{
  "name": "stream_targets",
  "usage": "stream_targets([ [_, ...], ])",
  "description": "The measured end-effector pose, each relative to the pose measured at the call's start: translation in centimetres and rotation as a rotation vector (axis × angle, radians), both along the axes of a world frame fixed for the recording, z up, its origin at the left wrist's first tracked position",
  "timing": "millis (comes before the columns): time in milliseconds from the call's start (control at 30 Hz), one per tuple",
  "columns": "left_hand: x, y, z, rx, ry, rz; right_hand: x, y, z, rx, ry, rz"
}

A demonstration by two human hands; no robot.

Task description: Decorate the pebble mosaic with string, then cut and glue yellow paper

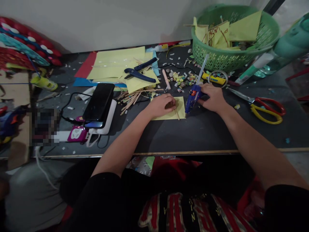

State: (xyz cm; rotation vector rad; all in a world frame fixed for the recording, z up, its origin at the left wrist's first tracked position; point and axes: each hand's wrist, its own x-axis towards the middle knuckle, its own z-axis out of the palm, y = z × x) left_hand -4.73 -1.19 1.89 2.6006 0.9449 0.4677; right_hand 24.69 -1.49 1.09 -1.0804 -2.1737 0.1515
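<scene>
My right hand (211,97) is wrapped round a blue glue gun (192,100), with a clear glue stick (202,69) standing out of its back end. The gun's nozzle points down at the right edge of a small yellow sheet of paper (166,116) on the dark table. Over that sheet rests my left hand (162,105), its fingers curled together at the upper end of a thin wooden stick (178,115). The stick lies on the paper; its upper end is hidden by the fingertips.
Behind my left hand lie loose wooden sticks (132,100), blue pliers (140,73) and yellow sheets (116,59). A green basket (217,58) stands at the back right. Scissors (265,108) lie on the right, a black phone (99,101) on the left. Paper scraps (183,79) litter the table.
</scene>
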Motion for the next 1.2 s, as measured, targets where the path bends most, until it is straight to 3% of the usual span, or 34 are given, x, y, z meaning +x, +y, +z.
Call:
stream_targets([
  [233,0.0,0.0,0.2,-0.007,0.014,-0.005,0.0,0.1,-0.2,0.123,0.02,0.047],
  [433,0.0,0.0,0.2,-0.002,0.006,-0.01,-0.1,0.0,0.0,0.078,0.021,0.01],
  [667,-0.1,0.1,-0.1,0.022,-0.038,-0.051,0.1,-0.1,0.3,0.248,-0.005,0.044],
  [733,-0.2,0.0,0.0,0.015,-0.061,-0.056,0.0,-0.3,0.5,0.27,-0.004,-0.021],
  [833,-0.1,0.0,0.0,-0.029,-0.071,-0.041,0.0,-0.3,0.6,0.305,0.054,-0.268],
  [900,-0.2,0.0,0.1,-0.051,-0.077,-0.019,0.3,0.0,0.4,0.264,0.083,-0.441],
  [967,-0.4,0.2,0.2,-0.065,-0.089,-0.03,0.9,0.6,0.1,0.206,0.095,-0.517],
  [1100,-1.2,0.6,0.5,-0.132,-0.08,-0.132,2.2,1.4,0.2,0.085,0.01,-0.429],
  [1200,-1.5,0.6,0.6,-0.114,-0.07,-0.121,2.5,1.4,0.9,0.051,-0.035,-0.297],
])
